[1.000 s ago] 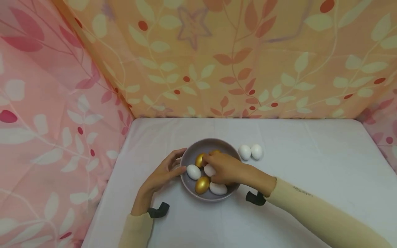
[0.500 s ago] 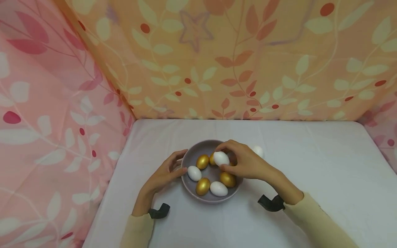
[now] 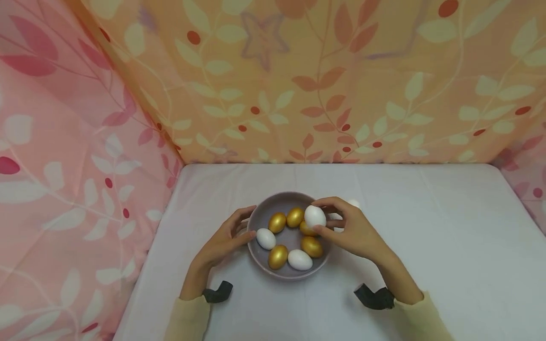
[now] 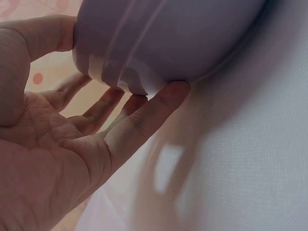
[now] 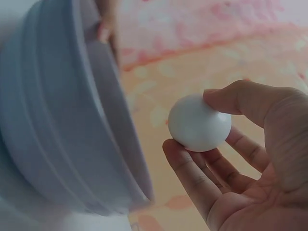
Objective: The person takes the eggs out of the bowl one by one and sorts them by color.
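Note:
A purple-grey bowl [image 3: 290,275] holds several golden eggs [image 3: 278,257] and two white eggs [image 3: 300,260]. Above the bowl's right side, my right hand [image 3: 356,232] pinches another white egg [image 3: 315,217] between thumb and fingertips. The right wrist view shows this held egg [image 5: 199,123] apart from the rim. My left hand [image 3: 223,239] rests against the bowl's left side. In the left wrist view its extended fingertips [image 4: 178,91] touch the outer wall [image 4: 159,43], the lowest one close to the tablecloth.
A white egg [image 3: 354,203] on the white tablecloth [image 3: 426,227] shows only in part behind my right hand. Patterned cloth walls, orange behind [image 3: 362,94] and pink at the left [image 3: 77,189], border the table.
My right hand has lifted a white egg out of the bowl and moved it rightward, uncovering golden eggs. It now hides one of two white eggs on the table. My left hand stays put.

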### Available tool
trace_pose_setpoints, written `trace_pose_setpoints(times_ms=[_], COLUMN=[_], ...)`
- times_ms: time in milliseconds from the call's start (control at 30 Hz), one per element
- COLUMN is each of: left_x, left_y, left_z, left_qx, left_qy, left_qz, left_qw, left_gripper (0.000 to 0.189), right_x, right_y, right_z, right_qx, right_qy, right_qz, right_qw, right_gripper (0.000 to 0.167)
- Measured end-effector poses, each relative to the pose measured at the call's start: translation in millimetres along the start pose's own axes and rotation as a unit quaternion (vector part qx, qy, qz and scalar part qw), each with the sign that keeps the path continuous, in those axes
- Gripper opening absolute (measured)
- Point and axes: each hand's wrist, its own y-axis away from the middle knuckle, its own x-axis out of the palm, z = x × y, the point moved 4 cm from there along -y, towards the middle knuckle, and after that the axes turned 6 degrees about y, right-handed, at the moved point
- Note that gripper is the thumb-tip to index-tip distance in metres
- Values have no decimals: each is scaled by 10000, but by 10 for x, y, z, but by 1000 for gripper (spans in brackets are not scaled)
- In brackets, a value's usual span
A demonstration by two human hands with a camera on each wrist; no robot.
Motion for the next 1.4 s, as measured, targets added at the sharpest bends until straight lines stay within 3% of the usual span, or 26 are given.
trace_pose_setpoints(times_ms=[167,467,667,933,1200,1400], left_x=[5,-3,-2,5,-4,5], left_y=[-21,-19,-43,9,10,2], left_z=[-34,-19,-26,-10,-19,-4], left_qx=[71,45,162,-9,-35,-50], left_qy=[-18,-71,-166,-70,-67,16], left_qz=[19,-49,-47,-36,-55,5], left_qw=[10000,10000,9997,10000,10000,10000], left_gripper=[65,65,63,64,65,66], right_x=[-158,-358,-522,-610,-705,-742], right_y=[63,115,164,224,272,297], right_z=[-66,-170,-286,-470,-638,-720], right_qx=[205,165,433,839,1398,1582], right_qy=[-218,-241,-267,402,1064,1424], right_qz=[-390,-788,-1139,-1304,-1380,-1428], right_qw=[9988,9965,9922,9871,9747,9666], right_gripper=[46,47,47,50,54,52])
